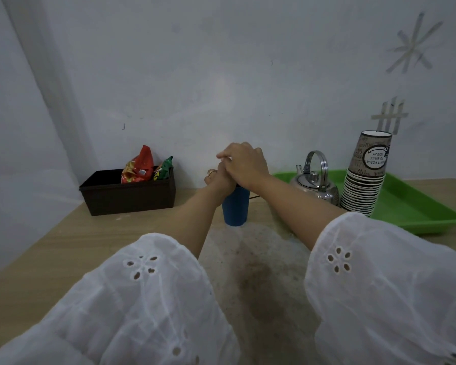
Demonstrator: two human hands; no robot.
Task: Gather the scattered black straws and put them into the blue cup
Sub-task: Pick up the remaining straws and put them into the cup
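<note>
The blue cup stands upright on the wooden counter, about midway along its back edge and close to the wall. Both of the person's arms reach forward to it, and the two hands meet directly above its mouth, hiding the rim. The left grip, a ring on one finger, has its fingers curled just over the cup's left side. The right grip lies across the top of the left one, touching it, its fingers bent downward. What either grip holds is covered by the hands themselves, so I cannot tell whether they are closed on straws or on nothing, and no straw can be made out for certain. A thin dark line shows on the counter just right of the cup, too small to identify. At the back left corner sits a dark brown box holding a red snack packet and a green snack packet, both standing up above its rim. Along the back right edge lies a green tray; on it stand a steel kettle with its handle raised and, beside it to the right, a stack of printed paper cups turned upside down. Loose white sleeves with eyelet holes cover both forearms nearest the camera.
</note>
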